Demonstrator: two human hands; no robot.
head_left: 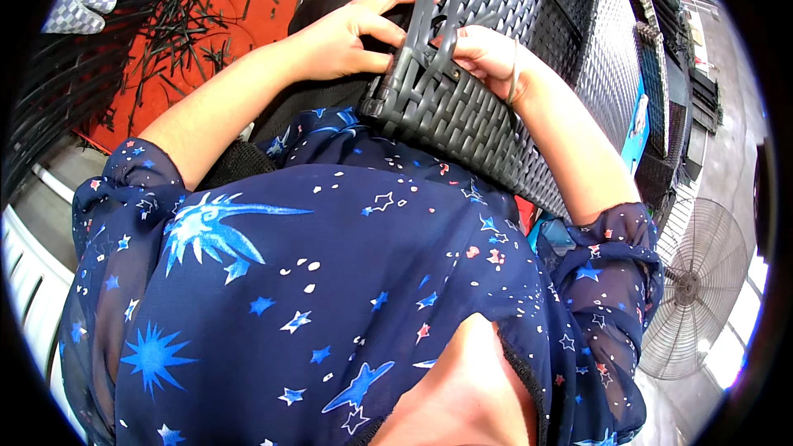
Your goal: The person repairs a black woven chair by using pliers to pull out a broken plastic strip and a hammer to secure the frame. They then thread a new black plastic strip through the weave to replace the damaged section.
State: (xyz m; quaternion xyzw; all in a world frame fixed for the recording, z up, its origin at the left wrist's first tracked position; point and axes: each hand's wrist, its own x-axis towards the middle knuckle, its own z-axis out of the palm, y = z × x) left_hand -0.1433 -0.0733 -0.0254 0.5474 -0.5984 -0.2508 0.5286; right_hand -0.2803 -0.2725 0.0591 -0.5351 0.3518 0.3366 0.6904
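Note:
A black woven wicker furniture piece (496,128) leans against my lap, tilted, its edge toward me. My left hand (351,37) grips that edge from the left, one finger stretched over the top and the others curled at the rim. Loops of black plastic strip (425,33) stand up from the weave between my two hands. From the right, my right hand (487,58) is closed at these loops, its thumb and fingertips pinched on a strip; the tips are partly hidden behind it. A small round metal fitting (455,73) sits in the weave just below.
Black strip offcuts (202,41) litter a red floor covering (273,12) at the far left. More black wicker (83,74) stands at the left edge, near a checkered shoe (83,7). A large fan (694,285) is at the right, a white slatted chair (33,297) at the left.

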